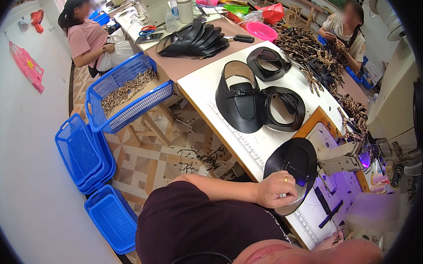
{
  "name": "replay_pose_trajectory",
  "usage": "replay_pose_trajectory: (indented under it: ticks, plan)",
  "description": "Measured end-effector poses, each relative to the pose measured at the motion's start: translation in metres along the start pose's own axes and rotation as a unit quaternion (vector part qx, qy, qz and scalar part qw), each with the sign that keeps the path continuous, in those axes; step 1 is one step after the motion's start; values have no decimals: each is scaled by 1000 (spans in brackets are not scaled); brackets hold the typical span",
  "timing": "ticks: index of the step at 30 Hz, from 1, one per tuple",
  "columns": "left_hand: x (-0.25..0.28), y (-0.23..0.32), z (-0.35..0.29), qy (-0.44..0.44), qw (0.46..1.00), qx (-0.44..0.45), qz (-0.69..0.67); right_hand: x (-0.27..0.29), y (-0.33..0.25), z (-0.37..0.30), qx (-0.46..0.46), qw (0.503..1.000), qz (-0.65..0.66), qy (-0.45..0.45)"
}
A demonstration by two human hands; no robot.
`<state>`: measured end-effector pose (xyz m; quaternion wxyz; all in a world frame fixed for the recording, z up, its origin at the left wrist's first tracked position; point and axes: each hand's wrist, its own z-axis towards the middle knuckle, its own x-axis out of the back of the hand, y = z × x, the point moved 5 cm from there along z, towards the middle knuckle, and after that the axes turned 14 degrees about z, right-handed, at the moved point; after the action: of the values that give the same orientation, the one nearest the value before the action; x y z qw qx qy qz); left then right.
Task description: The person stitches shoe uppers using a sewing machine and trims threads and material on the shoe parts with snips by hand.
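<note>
In the head view, the left hand [277,189] has its fingers curled closed on the near part of a black upper [296,154], a ring showing on one finger. The upper lies at the near edge of the white worktop [197,87], just beside the sewing machine [339,158]. The right hand [333,240] is low in the picture near a black strip [331,214]; it is mostly hidden, so I cannot tell how far its fingers are open or whether they hold anything. Beyond the held upper sit three black shoe pieces [241,101] with buckled straps. A blue basket [141,107] of patterned strips stands left of the worktop.
</note>
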<state>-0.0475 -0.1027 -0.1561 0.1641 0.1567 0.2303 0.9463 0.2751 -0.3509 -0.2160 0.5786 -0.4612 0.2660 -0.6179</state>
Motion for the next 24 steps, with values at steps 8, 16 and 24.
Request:
replay_pose_trajectory:
  ticks: [8,16,24]
  plan:
    - [-6,-2,0,-4,1000,2,-8,1,-1,1,8,1000,14,-5]
    - [-24,-24,7,-17,1000,5,7,-11,18,13,3,995,98,22]
    - [-24,-48,24,-25,999,29,2,-15,26,27,-23,995,92,27]
